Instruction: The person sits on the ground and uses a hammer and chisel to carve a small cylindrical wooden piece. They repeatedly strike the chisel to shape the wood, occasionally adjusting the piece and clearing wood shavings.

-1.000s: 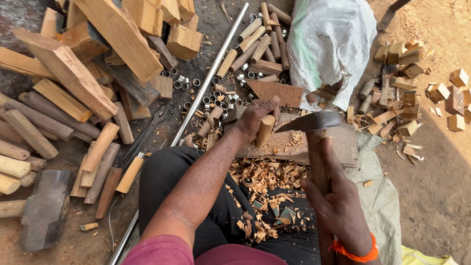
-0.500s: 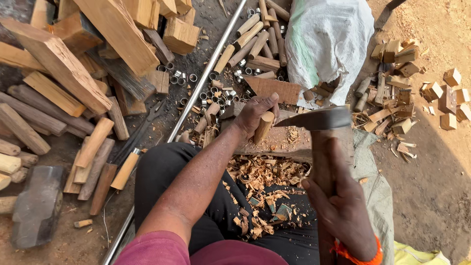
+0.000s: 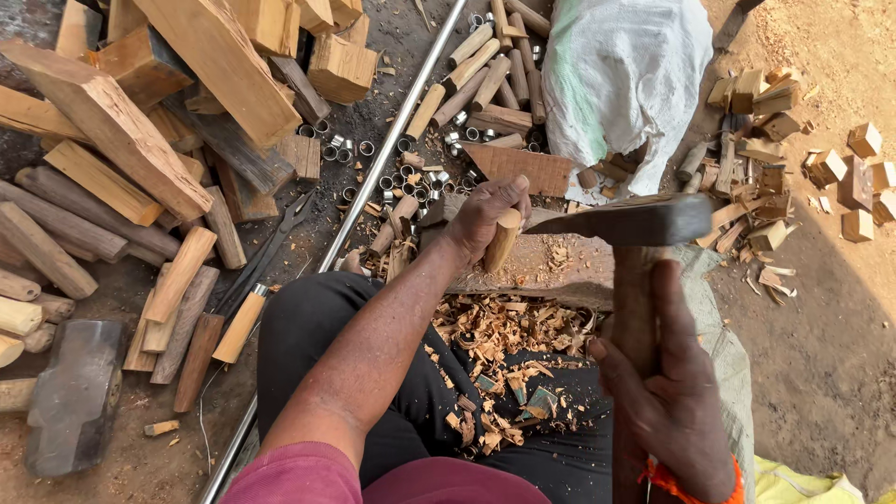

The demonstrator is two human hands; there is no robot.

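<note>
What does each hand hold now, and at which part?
The left hand grips a short pale wooden peg around its upper end. The right hand grips a wooden-handled adze low on its handle.

My left hand (image 3: 481, 219) has its grip closed around a short wooden peg (image 3: 504, 240), held upright on the wooden block (image 3: 551, 266) at about 12 o'clock from my lap. My right hand (image 3: 667, 401) clasps the handle of an adze (image 3: 635, 224), its dark blade lying level just beside the peg at 3 o'clock. Wood shavings (image 3: 495, 345) cover my black trousers. A steel rod (image 3: 373, 182) runs past at 10 o'clock, beside small metal rings (image 3: 411, 177) and cut timber (image 3: 140, 140).
</note>
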